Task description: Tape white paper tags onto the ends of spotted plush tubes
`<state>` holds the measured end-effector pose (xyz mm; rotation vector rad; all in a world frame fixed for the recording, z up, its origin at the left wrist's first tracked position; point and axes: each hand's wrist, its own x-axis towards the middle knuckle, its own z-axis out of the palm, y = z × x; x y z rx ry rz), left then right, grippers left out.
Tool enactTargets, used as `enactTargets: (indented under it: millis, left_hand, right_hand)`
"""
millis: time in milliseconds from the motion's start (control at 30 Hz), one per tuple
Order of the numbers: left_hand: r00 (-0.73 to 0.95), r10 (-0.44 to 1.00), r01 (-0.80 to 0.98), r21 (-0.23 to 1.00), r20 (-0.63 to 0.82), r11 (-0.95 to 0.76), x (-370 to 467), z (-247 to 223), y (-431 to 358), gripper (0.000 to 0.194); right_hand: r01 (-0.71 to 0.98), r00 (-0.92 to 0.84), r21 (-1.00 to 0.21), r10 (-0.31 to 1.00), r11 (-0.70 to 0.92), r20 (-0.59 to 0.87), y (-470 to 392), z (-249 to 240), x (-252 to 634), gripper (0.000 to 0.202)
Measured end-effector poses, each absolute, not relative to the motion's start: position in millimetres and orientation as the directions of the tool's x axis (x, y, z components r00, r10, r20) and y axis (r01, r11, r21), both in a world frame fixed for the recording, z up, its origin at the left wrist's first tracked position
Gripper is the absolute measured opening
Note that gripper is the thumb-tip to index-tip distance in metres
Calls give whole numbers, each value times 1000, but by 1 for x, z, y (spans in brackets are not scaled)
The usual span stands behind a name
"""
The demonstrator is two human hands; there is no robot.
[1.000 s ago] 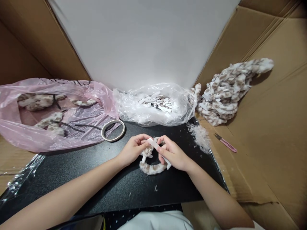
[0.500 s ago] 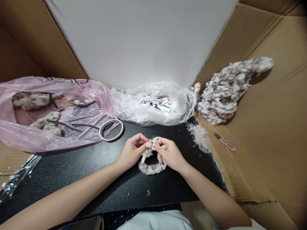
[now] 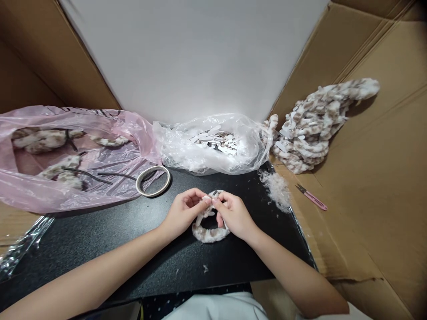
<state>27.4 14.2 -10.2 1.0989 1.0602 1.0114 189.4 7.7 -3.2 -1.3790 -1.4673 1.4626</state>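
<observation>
A fluffy white-and-brown ring-shaped band [image 3: 210, 235] rests on the black table top, its far side partly covered by my fingers. My left hand [image 3: 184, 208] pinches the band's far side between thumb and forefinger. Close against it, my right hand [image 3: 236, 215] is pinched at the same spot, thumb tips nearly meeting. Something small and white shows between the fingertips, too covered to name. A short dark end pokes up just behind them, and a white strip [image 3: 199, 220] shows on the band's left side.
An open pink plastic bag [image 3: 80, 195] at left holds fluffy pieces and dark cords. Beside it lies a tape roll [image 3: 152, 194]. A clear bag [image 3: 187, 162] holds white tags. At right are piled fluffy bands [image 3: 310, 129], loose fluff [image 3: 276, 190] and pink thread snips [image 3: 312, 197] by cardboard walls.
The white piece between my fingertips is now mostly covered, and a dark end has come into sight behind them. Both hands stay at the same part of the band.
</observation>
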Motion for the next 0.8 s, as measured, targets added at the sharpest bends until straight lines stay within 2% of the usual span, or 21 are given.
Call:
enactTargets:
  millis: [267,433,600,800]
  left_hand:
    - [141,956,-309,905,-259,291,21,-2,23,33]
    - [188,933,-338,872,-306,354,17,4,26,35]
    - [295,906,-312,866,-303,391,15,2,25,31]
    - [316,898,-303,865,-305,400,18,0,23,30]
  right_hand:
    - [199,-350,-958,898,-207,-267,9,3,196,26]
    - [255,-364,-944,884,-207,-292,10,7,201,22]
    - [369,-334,-923,911,-110,-242,13,5,208,16]
    - [482,-384,-875,910,51,-158,14,9,215,17]
